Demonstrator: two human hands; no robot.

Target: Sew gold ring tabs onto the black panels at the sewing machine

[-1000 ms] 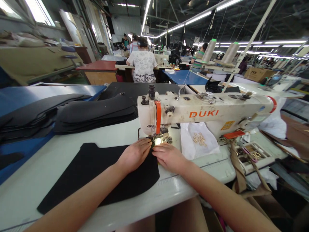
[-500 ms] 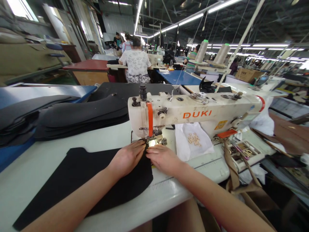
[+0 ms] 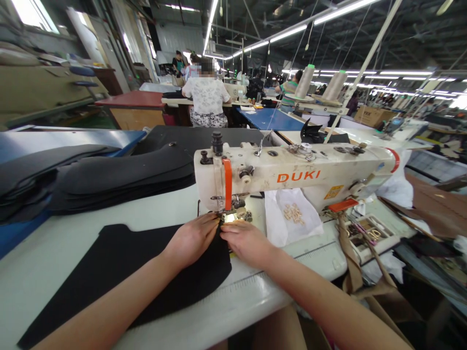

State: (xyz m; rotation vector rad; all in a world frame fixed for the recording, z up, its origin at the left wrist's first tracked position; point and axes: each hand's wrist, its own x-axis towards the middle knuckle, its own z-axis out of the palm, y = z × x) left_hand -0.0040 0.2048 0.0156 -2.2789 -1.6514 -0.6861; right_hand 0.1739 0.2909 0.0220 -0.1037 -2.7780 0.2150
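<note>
While strip lights (image 3: 288,34) are glowing across the top of the frame, I am working at a pale, smooth table (image 3: 175,204) that is spreading from the left edge to right of centre. A white sewing machine (image 3: 262,163) is standing on it, its arm running from the centre toward the right. White paper (image 3: 275,231) is lying under that arm, bearing small gold-coloured pieces (image 3: 293,214), and a tray (image 3: 383,248) is sitting at right. At left, a pile of black sheets (image 3: 124,175) is resting near a blue table (image 3: 36,136). Higher up, a person in a white patterned top (image 3: 206,95) is facing away from me, near a red-topped table (image 3: 134,98).

My black cloth (image 3: 146,253) is lying flat from the lower left to the centre. Its long axis is slanting up to the right, a narrow corner pointing toward the lower left corner, the broader, rounded end reaching the centre, under the needle area. My left hand (image 3: 193,238) is pressing on it, fingers together; my right hand (image 3: 248,240) is curling its fingers over the edge. I cannot tell whether either is pinching.
</note>
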